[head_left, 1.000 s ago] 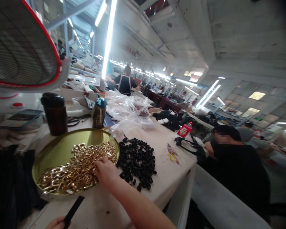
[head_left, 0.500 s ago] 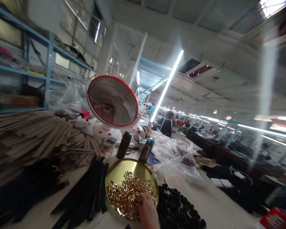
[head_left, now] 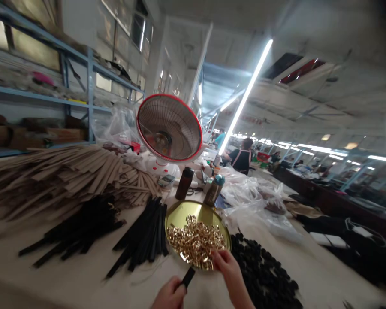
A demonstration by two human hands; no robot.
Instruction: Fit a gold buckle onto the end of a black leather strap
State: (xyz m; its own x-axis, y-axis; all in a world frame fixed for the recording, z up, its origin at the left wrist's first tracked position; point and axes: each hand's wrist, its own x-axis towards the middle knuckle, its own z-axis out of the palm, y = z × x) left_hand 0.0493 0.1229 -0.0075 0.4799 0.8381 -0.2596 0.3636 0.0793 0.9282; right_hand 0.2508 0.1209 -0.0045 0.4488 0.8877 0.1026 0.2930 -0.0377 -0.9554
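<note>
Well, worktop point(head_left: 90, 281): pale, spread across the near half of the view, with everything from the tan strips to the gold pieces on it
Blue rack point(head_left: 90, 94): far left, boxes and bundles on its shelves
Tan strips point(head_left: 67, 171): a broad, loose heap on the left, its right end near the fan
Fan point(head_left: 169, 128): red-rimmed, face tilted upward, standing on the far side beyond the tray
Clear plastic point(head_left: 260, 210): crumpled, far right of the tray
Black bundles: one point(head_left: 83, 223) at left, the other point(head_left: 148, 234) just left of the tray
Tray point(head_left: 180, 212): round, yellowish, near the middle, its far part bare
Black pieces point(head_left: 263, 266): small, heaped just right of the tray
Right hand point(head_left: 230, 270): at the tray's near right edge, fingertips bunched at the gold pieces; cannot tell whether one is pinched
Left hand point(head_left: 170, 296): at the near edge of view, fingers clamped on the black strip
Bottles: a dark one point(head_left: 184, 183) and a blue-lidded one point(head_left: 214, 190), side by side, slightly apart, beyond the tray
Black strip point(head_left: 188, 277): short, slanting from the left hand toward the tray's near rim
Gold pieces point(head_left: 196, 240): shiny, piled over the tray's near part
</note>
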